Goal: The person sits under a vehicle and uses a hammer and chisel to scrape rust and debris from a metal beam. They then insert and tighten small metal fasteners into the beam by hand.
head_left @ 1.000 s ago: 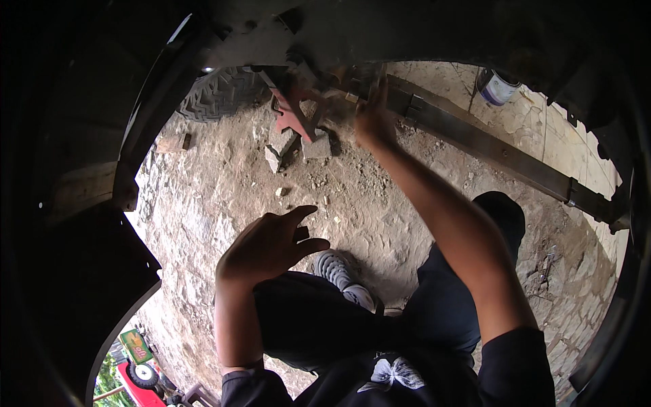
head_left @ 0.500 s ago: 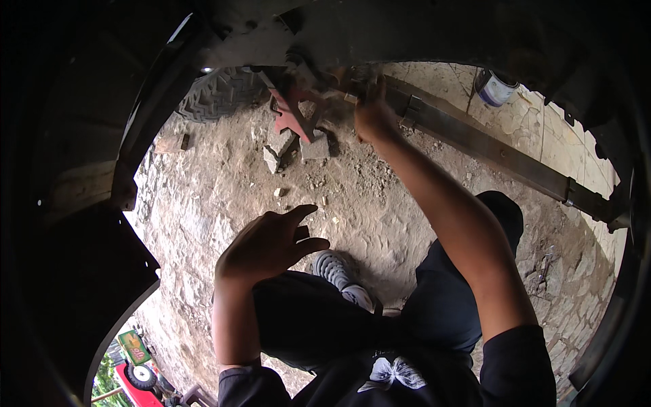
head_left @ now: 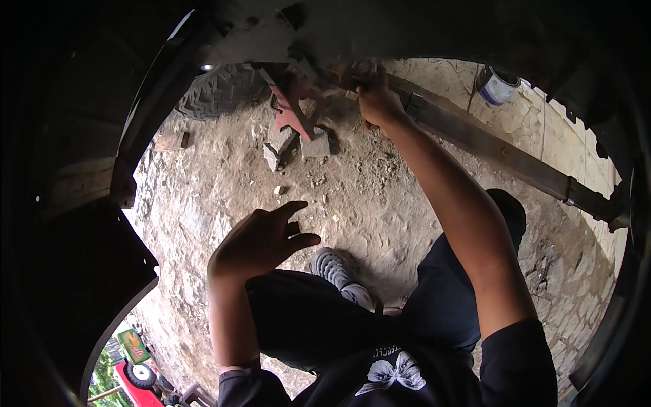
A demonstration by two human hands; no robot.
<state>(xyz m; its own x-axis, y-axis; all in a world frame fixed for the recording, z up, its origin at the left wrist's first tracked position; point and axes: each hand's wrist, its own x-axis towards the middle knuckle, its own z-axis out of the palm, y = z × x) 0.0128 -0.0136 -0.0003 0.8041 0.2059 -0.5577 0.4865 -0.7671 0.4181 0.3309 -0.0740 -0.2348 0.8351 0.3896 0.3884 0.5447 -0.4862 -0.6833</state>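
Observation:
My right hand (head_left: 380,107) reaches far forward, fingers curled, beside a long dark metal beam (head_left: 488,142) under the vehicle body. A small pale piece (head_left: 351,95) shows by its fingertips, but what the hand grips is too dark to make out. To its left, a red metal stand (head_left: 293,117) rests on broken grey blocks (head_left: 314,144) beneath the dark underside. My left hand (head_left: 254,241) hangs empty above my left knee, thumb and fingers apart, touching nothing.
A knobby tyre (head_left: 220,95) stands at the far left, near a brown block (head_left: 171,141). A bucket (head_left: 497,87) stands at the far right. Dark body panels (head_left: 74,224) curve close around overhead and left. The ground (head_left: 224,183) is rough, with loose stones.
My right hand has shifted slightly right and nearer and is less blurred. The left hand has drifted a little to the left, still open.

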